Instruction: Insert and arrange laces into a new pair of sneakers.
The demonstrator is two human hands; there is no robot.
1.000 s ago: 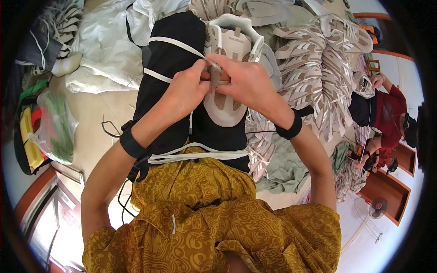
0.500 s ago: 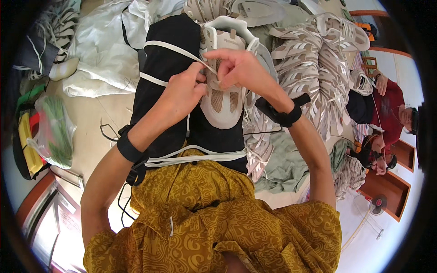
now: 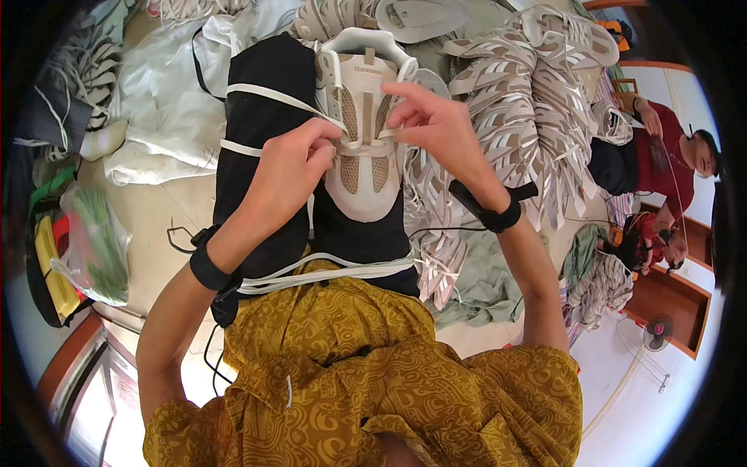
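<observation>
A beige and white sneaker, toe toward me, rests on my black-covered lap, its tongue and mesh panels exposed. A white shoelace crosses low over the tongue, and a longer stretch of it trails left over the black fabric. At the shoe's left eyelet edge, my left hand is closed in a pinch on the lace. Opposite it, my right hand pinches the lace by the right eyelet edge, index finger raised above the thumb. The fingertips partly cover the lace's ends.
A big pile of similar beige sneakers stands to the right. White sheeting covers floor at far left, near a plastic bag with green contents. Several white laces lie across my lap. A person in red sits at far right.
My hands have drawn apart to either side of the shoe, the right one moving off the tongue. The lace now lies across the shoe's lower tongue. The view has shifted slightly.
</observation>
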